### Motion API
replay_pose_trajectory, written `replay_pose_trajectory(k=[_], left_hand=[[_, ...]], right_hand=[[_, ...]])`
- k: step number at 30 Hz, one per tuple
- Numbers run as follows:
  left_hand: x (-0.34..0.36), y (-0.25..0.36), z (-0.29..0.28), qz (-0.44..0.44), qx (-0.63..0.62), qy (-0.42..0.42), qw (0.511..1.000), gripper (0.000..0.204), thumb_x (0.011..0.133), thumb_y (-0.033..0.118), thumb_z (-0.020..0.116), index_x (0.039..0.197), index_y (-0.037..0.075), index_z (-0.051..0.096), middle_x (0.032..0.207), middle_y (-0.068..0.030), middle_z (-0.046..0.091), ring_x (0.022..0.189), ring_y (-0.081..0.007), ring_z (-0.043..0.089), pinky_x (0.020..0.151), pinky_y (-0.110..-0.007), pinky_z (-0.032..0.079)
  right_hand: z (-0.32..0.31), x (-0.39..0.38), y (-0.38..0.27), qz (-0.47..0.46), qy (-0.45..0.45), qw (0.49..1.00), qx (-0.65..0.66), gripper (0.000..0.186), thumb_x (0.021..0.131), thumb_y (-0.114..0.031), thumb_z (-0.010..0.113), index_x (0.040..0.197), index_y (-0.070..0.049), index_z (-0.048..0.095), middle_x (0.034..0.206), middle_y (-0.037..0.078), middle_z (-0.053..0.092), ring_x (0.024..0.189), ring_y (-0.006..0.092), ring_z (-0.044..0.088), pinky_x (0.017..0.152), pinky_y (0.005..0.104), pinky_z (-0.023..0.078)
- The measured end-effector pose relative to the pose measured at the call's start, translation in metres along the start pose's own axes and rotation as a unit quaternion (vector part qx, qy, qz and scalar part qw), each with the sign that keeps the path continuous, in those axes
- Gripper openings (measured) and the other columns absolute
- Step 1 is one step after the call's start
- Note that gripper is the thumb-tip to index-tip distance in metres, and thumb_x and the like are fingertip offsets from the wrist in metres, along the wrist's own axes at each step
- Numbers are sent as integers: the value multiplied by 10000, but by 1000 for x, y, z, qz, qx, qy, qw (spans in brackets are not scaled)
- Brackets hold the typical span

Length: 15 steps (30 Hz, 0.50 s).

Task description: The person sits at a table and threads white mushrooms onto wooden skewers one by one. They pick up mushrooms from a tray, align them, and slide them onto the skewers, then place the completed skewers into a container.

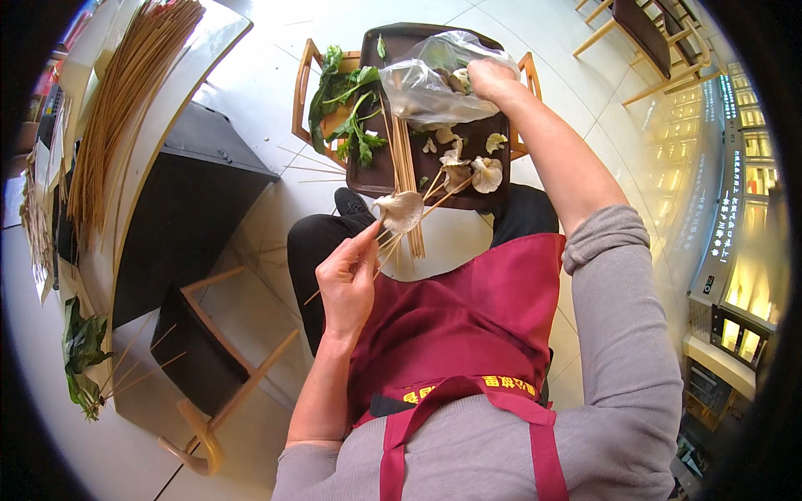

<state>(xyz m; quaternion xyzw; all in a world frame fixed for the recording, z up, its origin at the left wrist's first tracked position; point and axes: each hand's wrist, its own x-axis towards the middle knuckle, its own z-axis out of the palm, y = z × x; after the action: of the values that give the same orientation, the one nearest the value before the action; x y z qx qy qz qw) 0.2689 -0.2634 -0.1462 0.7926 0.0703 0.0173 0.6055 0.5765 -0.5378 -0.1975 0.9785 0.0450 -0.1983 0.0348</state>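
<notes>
My left hand (351, 275) is closed on a thin skewer with a pale oyster mushroom (398, 212) at its top, above my lap. My right hand (491, 79) reaches into a clear plastic bag (426, 92) on a dark brown tray (501, 199); what its fingertips hold is hidden. Bare wooden skewers (399, 150) lie in a bundle across the tray and stick out over its near edge. Loose and skewered mushrooms (486, 174) are on the right side of the tray. Leafy green stems (361, 129) hang over its left side.
A wooden chair frame (302, 88) stands under the tray. At left are a counter with a large skewer bundle (134, 100), greens on skewers (82, 359), a black box (192, 200) and a chair (196, 351). Chairs (639, 33) and a lit cabinet (748, 250) are at right.
</notes>
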Motion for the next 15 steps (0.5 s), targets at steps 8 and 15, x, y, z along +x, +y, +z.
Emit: replay_pose_trajectory(k=[8, 15], left_hand=[[7, -8, -1, -11, -8, -9, 1000, 259, 931, -29, 641, 1172, 26, 719, 716, -21, 600, 637, -61, 530, 574, -227, 440], [8, -6, 0, 1, -5, -9, 1000, 265, 923, -34, 642, 1169, 26, 719, 723, -44, 621, 642, -76, 560, 590, -236, 460]], right_hand=[[18, 18, 11, 33, -55, 998, -7, 370, 898, -99, 577, 1243, 20, 637, 1310, 230, 618, 1156, 345, 645, 970, 440, 528], [6, -6, 28, -14, 115, 982, 152, 352, 845, -91, 587, 1166, 42, 648, 1125, 260, 675, 1036, 357, 669, 926, 435, 532]])
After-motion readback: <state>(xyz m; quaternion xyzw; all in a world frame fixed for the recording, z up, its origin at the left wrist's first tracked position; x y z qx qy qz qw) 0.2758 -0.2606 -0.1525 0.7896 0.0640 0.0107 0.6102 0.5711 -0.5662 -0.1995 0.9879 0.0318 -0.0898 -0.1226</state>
